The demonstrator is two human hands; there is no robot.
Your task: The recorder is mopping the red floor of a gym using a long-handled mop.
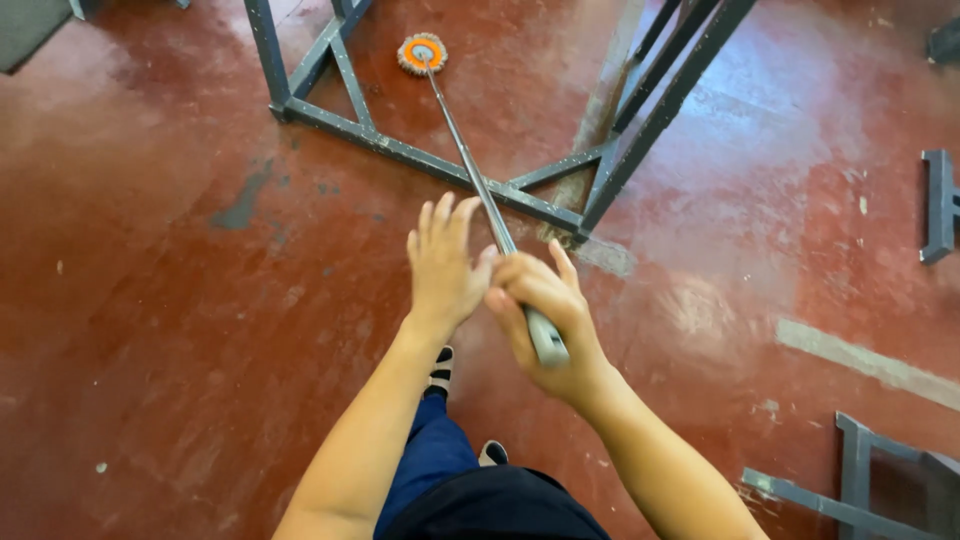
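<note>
Looking down from the bottom centre: dark shorts, blue trouser leg and two striped shoe tips [441, 368] on the red floor [150, 300].

Right hand [545, 325], frame centre: fist closed around the grey grip end of the mop handle [470, 160], thumb up along the shaft.

Left hand [443, 265], just left of it: open, fingers straight and together, pointing up-frame, not wrapped on anything. Its thumb edge sits against the shaft beside the right fist; firm contact can't be confirmed.

Handle: thin, grey metal, straight. Runs from the fist up and left, crossing over the lower bar of the grey steel frame [420, 155].

Mop head [422, 53], top centre-left: small round disc, orange centre, pale fringe ring, flat on the floor inside the frame's footprint.

Floor: glossy red paint, scuffed, grey patches where it has worn through, pale stripe at right.

More grey metal pieces at the right edge [938, 205] and lower right corner [860, 480].
</note>
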